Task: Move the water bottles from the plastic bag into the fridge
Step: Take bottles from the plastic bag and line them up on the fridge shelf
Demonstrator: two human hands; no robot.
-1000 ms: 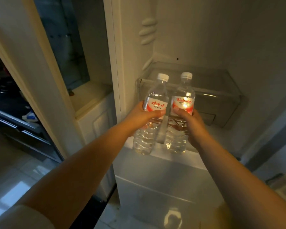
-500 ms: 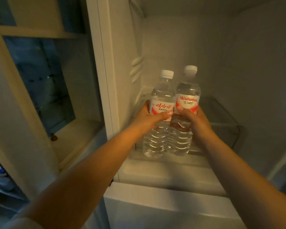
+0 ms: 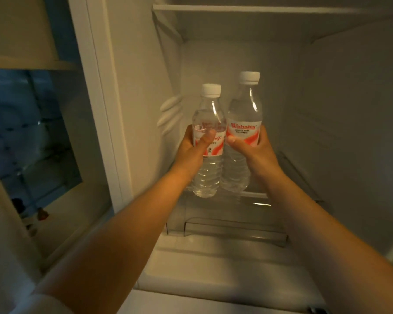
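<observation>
A: What's different from half a second ago?
B: Both bottles sit higher and deeper in the fridge [image 3: 213, 250]. The left hand [image 3: 192, 150] grips the left water bottle [image 3: 208, 155]; the right hand [image 3: 255, 148], at 3 o'clock of it, grips the right water bottle [image 3: 243, 123]. The bottles touch, upright, above the clear drawer [image 3: 234, 230].

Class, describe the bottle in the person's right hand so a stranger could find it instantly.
Look inside the open fridge, above its clear drawer. Two water bottles are held side by side there. The one in the right hand is the right bottle: its cap sits higher than the left bottle and its label reads Wahaha.
</observation>
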